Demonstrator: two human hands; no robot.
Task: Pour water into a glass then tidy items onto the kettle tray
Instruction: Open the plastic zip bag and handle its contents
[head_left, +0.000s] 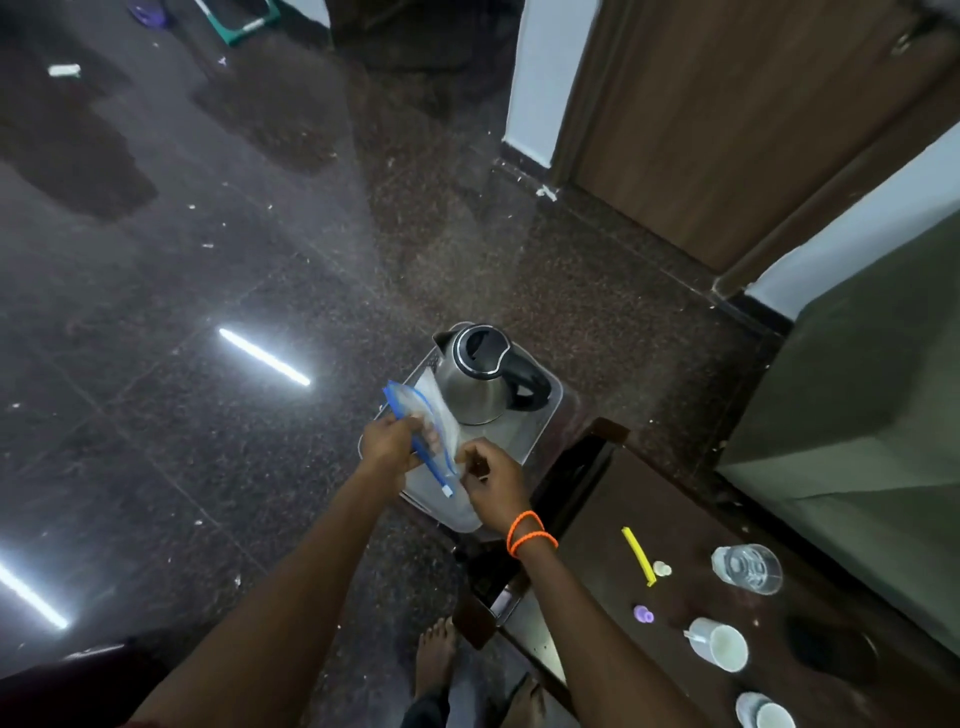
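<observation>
Looks like both hands, left hand (387, 441) and right hand (491, 480), pinch the zip bag (415, 415) open over the kettle tray (540, 431) to stash bits inside.

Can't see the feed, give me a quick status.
Left hand and right hand both gripping the zip bag over the tray. Kettle on tray. Glass filled, on table. Nothing blocking.

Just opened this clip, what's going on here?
A person stands over a tray holding a kettle, with both hands on a clear zip bag: left hand at its blue seal, right hand at its near edge. A glass of water already sits on the table, with cups and small items.
</observation>
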